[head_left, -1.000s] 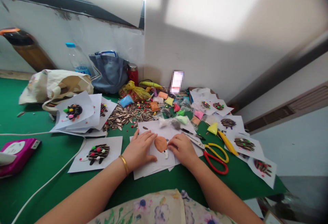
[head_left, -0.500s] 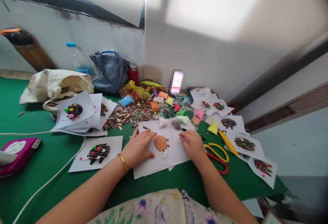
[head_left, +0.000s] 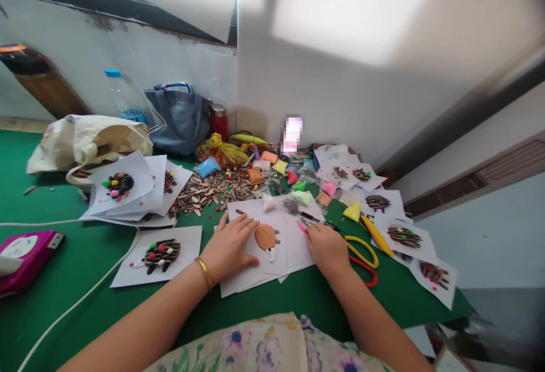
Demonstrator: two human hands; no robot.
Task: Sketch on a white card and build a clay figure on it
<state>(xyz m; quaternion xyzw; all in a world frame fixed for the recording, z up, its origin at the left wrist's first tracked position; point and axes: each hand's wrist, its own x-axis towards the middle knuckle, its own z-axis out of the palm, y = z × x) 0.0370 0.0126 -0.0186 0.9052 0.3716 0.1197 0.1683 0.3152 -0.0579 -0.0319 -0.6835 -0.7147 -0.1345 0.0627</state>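
Note:
My left hand (head_left: 232,244) lies flat with spread fingers on a stack of white paper (head_left: 296,261), its fingertips beside an orange clay hedgehog body (head_left: 264,237). The hedgehog has a white face with a black eye and small grey feet on one side. At the paper's right side my right hand (head_left: 327,246) is closed on a slim pink tool (head_left: 302,226), whose tip sticks out past the fingers; the rest is hidden. A dark pen (head_left: 309,216) lies just beyond that hand. Grey clay (head_left: 290,205) in clear wrap rests at the paper's top edge.
Scissors (head_left: 371,249) with yellow and red handles lie right of my right hand. Sunflower seeds (head_left: 198,195) and bagged coloured clay (head_left: 302,197) spread behind the paper. Seed-covered hedgehog cards (head_left: 162,254) flank both sides. A white cable (head_left: 80,298) crosses the left.
My right hand has shifted slightly right and now grips the pink tool, whose tip was not visible before. My left hand stays on the paper. The view has shifted a little.

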